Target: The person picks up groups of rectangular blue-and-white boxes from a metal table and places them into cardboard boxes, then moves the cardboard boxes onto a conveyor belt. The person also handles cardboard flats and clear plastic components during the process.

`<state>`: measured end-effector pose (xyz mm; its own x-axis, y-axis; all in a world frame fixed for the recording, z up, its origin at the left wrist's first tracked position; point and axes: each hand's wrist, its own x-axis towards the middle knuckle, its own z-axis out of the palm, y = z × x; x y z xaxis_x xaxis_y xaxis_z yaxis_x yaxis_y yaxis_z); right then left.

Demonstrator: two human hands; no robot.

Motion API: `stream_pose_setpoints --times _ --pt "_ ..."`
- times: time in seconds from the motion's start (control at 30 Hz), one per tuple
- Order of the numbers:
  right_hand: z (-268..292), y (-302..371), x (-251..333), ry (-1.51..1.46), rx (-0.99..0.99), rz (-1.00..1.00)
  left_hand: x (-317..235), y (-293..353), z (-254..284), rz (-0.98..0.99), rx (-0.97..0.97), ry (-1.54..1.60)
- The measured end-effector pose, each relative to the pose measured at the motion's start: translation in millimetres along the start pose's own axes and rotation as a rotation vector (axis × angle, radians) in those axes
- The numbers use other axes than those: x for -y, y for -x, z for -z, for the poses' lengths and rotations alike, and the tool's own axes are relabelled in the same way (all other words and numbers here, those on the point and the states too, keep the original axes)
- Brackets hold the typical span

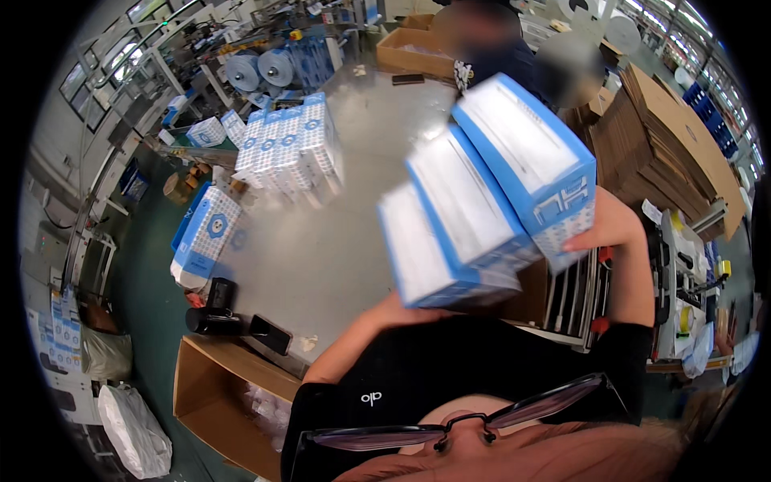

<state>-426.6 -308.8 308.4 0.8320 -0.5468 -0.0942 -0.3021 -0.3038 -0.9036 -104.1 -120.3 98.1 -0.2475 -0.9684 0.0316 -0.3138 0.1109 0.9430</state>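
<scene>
Three blue-and-white boxes [482, 189] sit right of centre, raised over the table, stacked stepwise and tilted, so the uppermost reaches farthest up the frame. The lowest box's underside is out of sight, and motion blur makes the print on their ends hard to read. Each shows a broad white face bordered in bright blue; the end of the uppermost also carries a small dotted pattern. The right hand [614, 221], at right of centre, grips that end with its fingertips curled on it. The left hand [405, 313], below centre, lies against the lowest box from beneath; its fingers are mostly covered, so how they close cannot be told. Beyond, the grey table [361, 225] bears a blurred cluster of patterned packs [285, 145] at upper left and a dark phone [271, 334] at lower left. An open cardboard carton [205, 390] is partly cut off by the person's sleeve at lower left. Flattened cardboard [654, 153] leans at upper right, near a partly hidden co-worker [510, 72] in dark clothing.
</scene>
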Motion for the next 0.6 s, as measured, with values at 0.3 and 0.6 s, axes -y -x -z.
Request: stream_pose_setpoints --times 0.3,0.6 --pt "-73.3 4.5 -274.4 0.78 -0.118 -0.535 86.0 19.9 -9.5 0.466 -0.588 -0.044" --pt "-139.4 -58.4 -359.9 0.87 0.255 -0.596 106.9 76.0 -21.1 0.541 -0.816 -0.109"
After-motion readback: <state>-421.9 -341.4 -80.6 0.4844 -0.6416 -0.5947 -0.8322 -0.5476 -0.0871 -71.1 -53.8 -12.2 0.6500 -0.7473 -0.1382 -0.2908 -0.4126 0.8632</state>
